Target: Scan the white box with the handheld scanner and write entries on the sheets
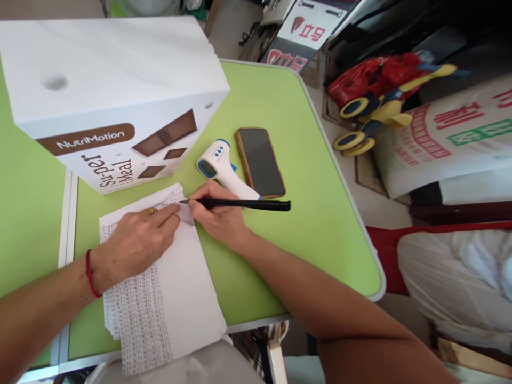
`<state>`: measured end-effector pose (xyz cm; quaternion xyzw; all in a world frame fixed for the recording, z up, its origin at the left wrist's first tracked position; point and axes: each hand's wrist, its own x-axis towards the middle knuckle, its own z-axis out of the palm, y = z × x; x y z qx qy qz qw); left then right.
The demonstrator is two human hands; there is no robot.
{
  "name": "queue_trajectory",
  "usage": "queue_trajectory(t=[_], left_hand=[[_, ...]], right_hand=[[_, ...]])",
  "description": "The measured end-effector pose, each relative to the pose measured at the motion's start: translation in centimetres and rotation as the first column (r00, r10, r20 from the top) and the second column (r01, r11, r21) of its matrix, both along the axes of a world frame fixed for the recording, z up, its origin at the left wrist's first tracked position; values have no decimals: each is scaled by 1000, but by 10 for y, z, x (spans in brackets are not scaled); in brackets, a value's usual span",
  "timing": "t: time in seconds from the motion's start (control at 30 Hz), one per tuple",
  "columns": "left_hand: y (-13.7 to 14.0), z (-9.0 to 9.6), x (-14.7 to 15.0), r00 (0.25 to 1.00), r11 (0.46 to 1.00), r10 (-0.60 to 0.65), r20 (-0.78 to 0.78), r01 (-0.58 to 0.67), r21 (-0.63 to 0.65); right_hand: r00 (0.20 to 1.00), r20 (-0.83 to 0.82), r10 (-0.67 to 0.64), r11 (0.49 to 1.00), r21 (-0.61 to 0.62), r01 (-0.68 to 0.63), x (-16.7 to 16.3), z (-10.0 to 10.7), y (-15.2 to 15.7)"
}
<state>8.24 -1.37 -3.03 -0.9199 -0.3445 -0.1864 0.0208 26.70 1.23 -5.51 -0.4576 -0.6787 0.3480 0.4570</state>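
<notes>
A black pen (248,204) is gripped in my right hand (218,216), its tip touching the upper edge of the papers. Under both hands lie sheets of white paper (192,298), with rows of dense handwriting down their left side and a folded flap at the top. My left hand (142,234), wearing a ring and a red wrist cord, rests flat on the paper with its fingers stretched toward the pen tip. Just beyond my right hand, a white and blue infrared thermometer (228,173) lies on the table beside a dark smartphone (261,161) in a brown case.
A large white NutriMotion box (120,106) stands at the back left of the green table (320,224). To the right, beyond the table edge, are a printed sack (448,133), a yellow and blue wheeled toy (368,117) and a red plastic bag (360,80).
</notes>
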Motion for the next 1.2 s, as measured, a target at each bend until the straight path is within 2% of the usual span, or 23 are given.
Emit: queue_trajectory(t=[0.43,0.63,0.83,1.2], left_hand=[[0,2,0,1000,1000,4,-24,-4,3],[0,1,0,1000,1000,14,0,-14,21],[1,2,0,1000,1000,3,-14,-3,2],[1,2,0,1000,999,9,-11,-9,-42]], right_hand=[[999,-14,-32,999,6,32,-1,3,1],[989,-81,-125,992,12,126,0,4,2],[996,-46,-74,997,-12,73,0,3,1],[997,-7,-72,997,-20,72,-1,3,1]])
